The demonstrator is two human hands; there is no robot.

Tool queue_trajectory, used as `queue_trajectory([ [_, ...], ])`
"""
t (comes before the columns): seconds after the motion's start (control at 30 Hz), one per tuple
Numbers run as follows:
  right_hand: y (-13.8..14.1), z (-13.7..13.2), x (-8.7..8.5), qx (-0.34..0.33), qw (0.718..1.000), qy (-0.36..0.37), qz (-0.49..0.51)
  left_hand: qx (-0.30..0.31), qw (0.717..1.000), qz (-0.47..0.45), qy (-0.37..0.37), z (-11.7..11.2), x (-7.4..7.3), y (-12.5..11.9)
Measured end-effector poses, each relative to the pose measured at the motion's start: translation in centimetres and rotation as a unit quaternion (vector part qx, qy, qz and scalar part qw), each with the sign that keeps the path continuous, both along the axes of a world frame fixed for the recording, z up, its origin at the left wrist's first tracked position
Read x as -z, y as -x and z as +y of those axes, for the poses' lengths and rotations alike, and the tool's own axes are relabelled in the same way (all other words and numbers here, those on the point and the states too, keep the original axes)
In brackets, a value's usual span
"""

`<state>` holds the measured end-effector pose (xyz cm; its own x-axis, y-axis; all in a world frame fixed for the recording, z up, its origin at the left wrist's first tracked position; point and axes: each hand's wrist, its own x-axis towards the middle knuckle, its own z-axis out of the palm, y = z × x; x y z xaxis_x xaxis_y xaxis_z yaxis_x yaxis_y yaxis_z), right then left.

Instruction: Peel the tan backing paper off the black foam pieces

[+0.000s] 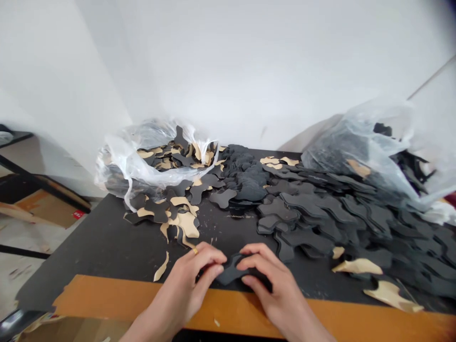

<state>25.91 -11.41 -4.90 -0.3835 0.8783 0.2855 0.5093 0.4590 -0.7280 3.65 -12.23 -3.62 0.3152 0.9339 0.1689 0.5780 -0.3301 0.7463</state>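
left hand [183, 285]: fingers curled, palm down | right hand [278, 285]: same | hands nearly touching

Can't see most of black piece [230, 271] at 6 o'clock: left hand [181, 280] and right hand [278, 285] cover it. Forearms cut off by bottom edge. Plastic bag [359, 152] at 2 o'clock cut off by right edge; contents too blurred through film for me to count.

Stacked black cutouts [331, 223] hemming in the right hand [276, 285]
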Motion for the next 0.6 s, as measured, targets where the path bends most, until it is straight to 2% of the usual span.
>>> queue_trajectory([
  [0.1, -3.5, 1.7, -1.6, 0.122, 0.984, -0.124, -0.040, -0.002, 0.993, 0.056, -0.105, 3.8, -1.2, 0.3],
  [0.17, -5.5, 2.8, -2.8, 0.244, 0.937, -0.225, -0.107, -0.019, 0.980, 0.126, -0.156, 7.0, -1.7, 0.2],
  [0.23, -6.7, 3.4, -3.6, 0.293, 0.900, -0.290, -0.139, -0.051, 0.970, 0.172, -0.167, 10.0, -1.9, -0.2],
  [0.27, -7.0, 3.4, -3.7, 0.290, 0.897, -0.302, -0.140, -0.063, 0.968, 0.178, -0.165, 11.2, -1.8, -0.5],
  [0.33, -6.7, 3.2, -3.4, 0.242, 0.918, -0.288, -0.127, -0.072, 0.967, 0.191, -0.153, 13.0, -1.5, -1.0],
  [0.4, -5.7, 3.1, -2.6, 0.180, 0.943, -0.255, -0.116, -0.074, 0.968, 0.201, -0.133, 14.0, -1.0, -1.2],
  [0.47, -4.2, 3.5, -1.8, 0.128, 0.952, -0.247, -0.127, -0.090, 0.968, 0.208, -0.110, 14.4, -0.7, -0.9],
  [0.53, -2.4, 4.6, -1.4, 0.097, 0.941, -0.264, -0.187, -0.117, 0.967, 0.207, -0.087, 14.6, -0.6, -0.1],
  [0.6, -0.6, 6.2, -1.5, 0.061, 0.916, -0.250, -0.308, -0.137, 0.968, 0.198, -0.068, 14.7, -0.6, 1.0],
])
